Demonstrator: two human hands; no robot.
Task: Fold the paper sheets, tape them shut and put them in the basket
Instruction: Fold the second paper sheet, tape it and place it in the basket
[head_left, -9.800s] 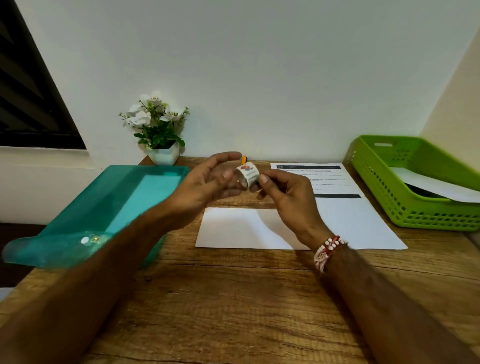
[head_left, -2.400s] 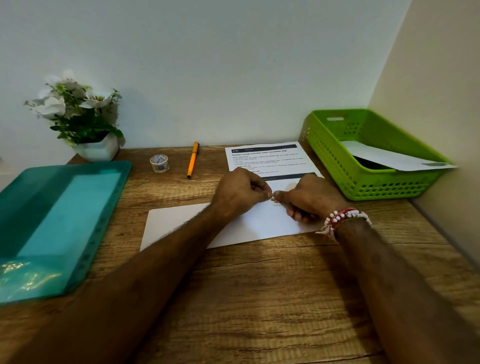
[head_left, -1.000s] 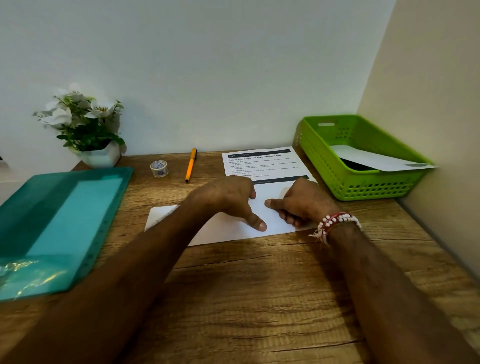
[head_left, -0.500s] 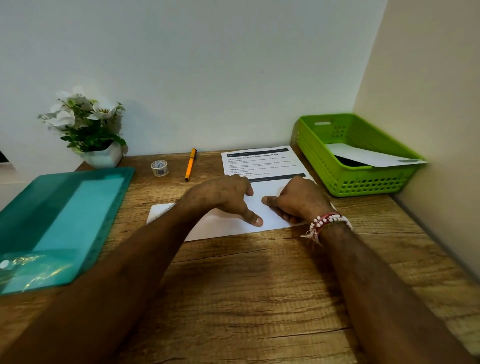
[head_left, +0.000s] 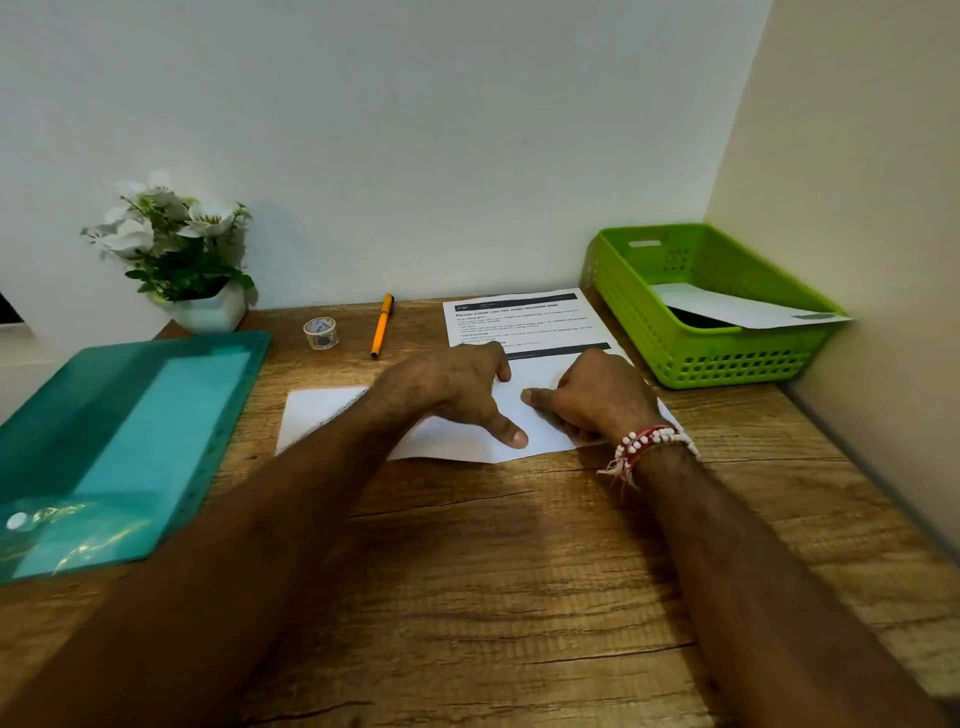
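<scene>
Left hand lies spread on the folded paper sheet, thumb pressed just inside its near edge. Right hand, fingers curled, presses its thumb flat mid-sheet. Bare wooden desk lies open nearer; the green basket sits far right. Two seconds ago both thumbs met together; the left has since slid nearward.

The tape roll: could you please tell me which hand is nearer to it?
Left. The left hand rests on the folded sheet, right of and in front of the tape roll; the right hand lies farther right.
</scene>
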